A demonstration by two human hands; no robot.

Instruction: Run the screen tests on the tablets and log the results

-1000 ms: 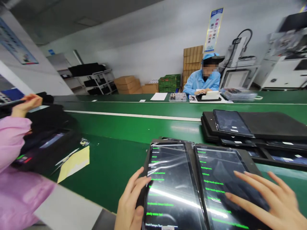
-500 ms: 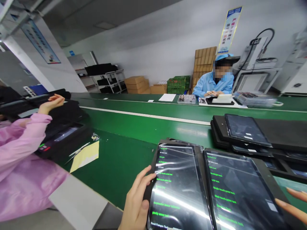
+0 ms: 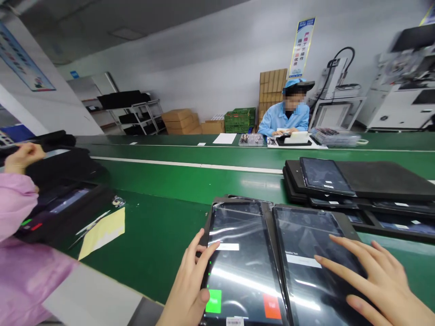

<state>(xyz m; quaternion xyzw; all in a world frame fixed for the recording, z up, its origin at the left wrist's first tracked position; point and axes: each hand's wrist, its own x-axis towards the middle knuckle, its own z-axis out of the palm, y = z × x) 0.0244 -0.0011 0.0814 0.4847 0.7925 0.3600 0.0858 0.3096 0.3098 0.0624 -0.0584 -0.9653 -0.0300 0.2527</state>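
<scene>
Two tablets lie side by side in dark foam holders at the front of the green bench. The left tablet (image 3: 243, 267) shows a white bar, a green block and a red block near its bottom. My left hand (image 3: 190, 280) rests along its left edge, fingers apart, the index fingertip on the screen by the white bar. On the right tablet (image 3: 306, 235) a white bar shows on a dark screen. Over its right side spreads my right hand (image 3: 377, 276), fingers extended, index fingertip at the end of the bar. Neither hand grasps anything.
At right, stacked black foam trays (image 3: 380, 176) hold more tablets, one tablet (image 3: 326, 176) on top. A yellow paper (image 3: 103, 233) and tweezers (image 3: 90, 228) lie left. A pink-sleeved co-worker's hand (image 3: 23, 156) is at far left; a blue-clad person (image 3: 287, 113) sits across.
Both screens switched from green test lists to dark pages with white bars. My right hand moved left over the right tablet. The pink-sleeved hand closed. The view turned right.
</scene>
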